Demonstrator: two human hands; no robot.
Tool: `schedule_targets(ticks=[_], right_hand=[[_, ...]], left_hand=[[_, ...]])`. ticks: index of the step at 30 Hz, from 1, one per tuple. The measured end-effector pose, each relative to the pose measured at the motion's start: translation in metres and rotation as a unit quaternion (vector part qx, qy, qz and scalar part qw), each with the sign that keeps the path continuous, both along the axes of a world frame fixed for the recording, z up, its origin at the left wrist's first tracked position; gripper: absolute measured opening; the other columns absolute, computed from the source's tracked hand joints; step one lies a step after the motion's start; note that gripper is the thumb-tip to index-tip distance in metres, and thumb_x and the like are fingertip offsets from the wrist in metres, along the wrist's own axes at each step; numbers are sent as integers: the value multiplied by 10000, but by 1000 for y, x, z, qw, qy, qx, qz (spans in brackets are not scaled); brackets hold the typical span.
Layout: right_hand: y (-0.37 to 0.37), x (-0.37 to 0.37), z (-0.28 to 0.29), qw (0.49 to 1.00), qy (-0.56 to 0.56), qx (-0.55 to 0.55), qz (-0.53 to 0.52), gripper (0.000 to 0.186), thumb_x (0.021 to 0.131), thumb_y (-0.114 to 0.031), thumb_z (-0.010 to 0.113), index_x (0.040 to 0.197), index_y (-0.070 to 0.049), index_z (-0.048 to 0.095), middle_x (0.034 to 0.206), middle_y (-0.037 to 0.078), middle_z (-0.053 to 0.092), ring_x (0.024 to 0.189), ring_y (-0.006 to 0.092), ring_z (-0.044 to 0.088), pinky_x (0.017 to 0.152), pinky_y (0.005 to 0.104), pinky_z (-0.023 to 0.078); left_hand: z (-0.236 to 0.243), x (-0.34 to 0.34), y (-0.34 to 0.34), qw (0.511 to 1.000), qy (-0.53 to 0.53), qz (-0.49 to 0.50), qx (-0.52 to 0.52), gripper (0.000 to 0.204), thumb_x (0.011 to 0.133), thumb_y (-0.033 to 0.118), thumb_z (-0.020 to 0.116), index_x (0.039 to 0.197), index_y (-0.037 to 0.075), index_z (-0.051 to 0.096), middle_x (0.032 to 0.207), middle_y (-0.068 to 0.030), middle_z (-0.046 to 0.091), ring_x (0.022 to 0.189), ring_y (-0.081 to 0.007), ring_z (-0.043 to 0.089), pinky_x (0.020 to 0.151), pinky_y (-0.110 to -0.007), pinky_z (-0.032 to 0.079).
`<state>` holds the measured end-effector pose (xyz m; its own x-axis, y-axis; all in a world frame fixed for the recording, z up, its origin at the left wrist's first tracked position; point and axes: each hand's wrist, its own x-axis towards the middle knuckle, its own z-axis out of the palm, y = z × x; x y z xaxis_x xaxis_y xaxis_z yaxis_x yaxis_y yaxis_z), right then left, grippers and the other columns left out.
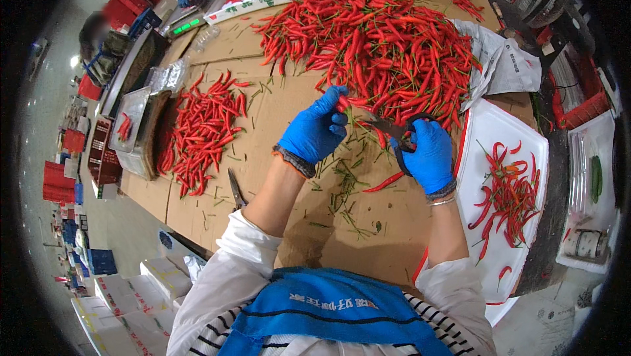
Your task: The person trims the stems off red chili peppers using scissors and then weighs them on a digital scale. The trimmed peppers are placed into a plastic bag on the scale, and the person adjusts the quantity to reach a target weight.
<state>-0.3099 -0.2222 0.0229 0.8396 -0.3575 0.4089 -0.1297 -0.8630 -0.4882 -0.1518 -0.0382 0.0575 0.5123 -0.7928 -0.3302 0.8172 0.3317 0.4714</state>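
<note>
While the left hand pinches a partly hidden chili, the right hand grips half-covered scissors.

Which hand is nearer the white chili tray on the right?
Right. The right hand is just left of the white chili tray; the left hand is farther left.

On the cardboard, the big chilli heap lies at my 12 o'clock, beyond my left hand and right hand, with stem clippings before it. A smaller chilli pile lies between 10 and 11, a bladed tool nearer me. At 11 stands a scale, just left of a chilli-bearing foam box. A bag sits at 1, beside the heap; at 2, a tray holds loose chillies.
</note>
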Motion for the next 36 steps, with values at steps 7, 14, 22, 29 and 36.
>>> schedule_targets(ticks=[7, 14, 22, 29, 36], right_hand=[[2, 3, 1, 999, -38, -28, 7, 397, 627, -254, 779, 892, -57, 559, 787, 146, 569, 779, 354, 548, 663, 442, 432], [10, 4, 1, 997, -18, 70, -18, 470, 660, -360, 795, 902, -37, 554, 745, 147, 565, 732, 357, 557, 625, 445, 442], [8, 4, -12, 987, -28, 148, -61, 370, 760, -322, 738, 944, -42, 579, 740, 153, 607, 674, 338, 594, 593, 423, 455], [10, 2, -3, 968, -62, 223, -100, 342, 818, -345, 708, 815, -45, 543, 622, 84, 571, 541, 213, 542, 524, 354, 417], [-1, 4, -12, 945, -104, 287, -120, 329, 818, -324, 713, 791, -48, 536, 608, 34, 552, 537, 151, 507, 525, 334, 401]], left_hand=[[7, -16, -16, 996, 57, 70, -6, 228, 878, 298, 652, 1044, 148, 608, 737, 51, 525, 585, -47, 444, 486, -192, 340], [13, -33, -46, 987, 106, 123, -9, 211, 871, 329, 660, 1010, 185, 595, 685, 48, 480, 542, -49, 429, 445, -198, 308], [13, -45, -70, 981, 139, 130, -21, 168, 871, 287, 668, 969, 160, 617, 692, 17, 552, 585, -91, 507, 482, -201, 411], [-52, 26, -12, 959, 107, 105, -242, 189, 937, 241, 568, 1038, 84, 603, 810, -20, 601, 707, -100, 570, 658, -203, 507], [-64, 85, 87, 871, -290, 341, 203, 244, 916, 137, 534, 1135, 52, 602, 1069, -92, 640, 892, -192, 613, 782, -284, 497]])
